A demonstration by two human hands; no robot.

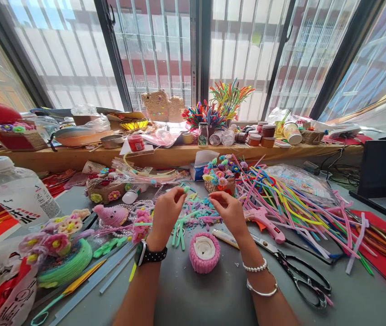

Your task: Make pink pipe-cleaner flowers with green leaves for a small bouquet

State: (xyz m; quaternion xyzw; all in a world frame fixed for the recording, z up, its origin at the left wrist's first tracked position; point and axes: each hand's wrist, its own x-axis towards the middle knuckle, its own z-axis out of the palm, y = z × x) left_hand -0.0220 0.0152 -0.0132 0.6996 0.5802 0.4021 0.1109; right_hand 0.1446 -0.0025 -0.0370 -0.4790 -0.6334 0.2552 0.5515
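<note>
Now, above the grey tabletop, holds both hands up side by side, a little apart. Pinches a small pale green fuzzy piece between thumb and forefinger of the left hand, the other fingers curled in. Wears a black smartwatch on that wrist. Presses thumb and forefinger tips of the right hand narrowly together, near the green piece but apart from it; cannot tell of anything thin between them. Wears a pearl bracelet and a silver bangle on the right wrist.

Below and between the hands: a round pink yarn-wrapped cup, upright on the table, white inside. Right of the right hand: a pink glue gun lying flat, black-handled scissors nearer the table edge, and a heap of coloured pipe cleaners beyond. Far left: a clear plastic bottle with a white cap.
</note>
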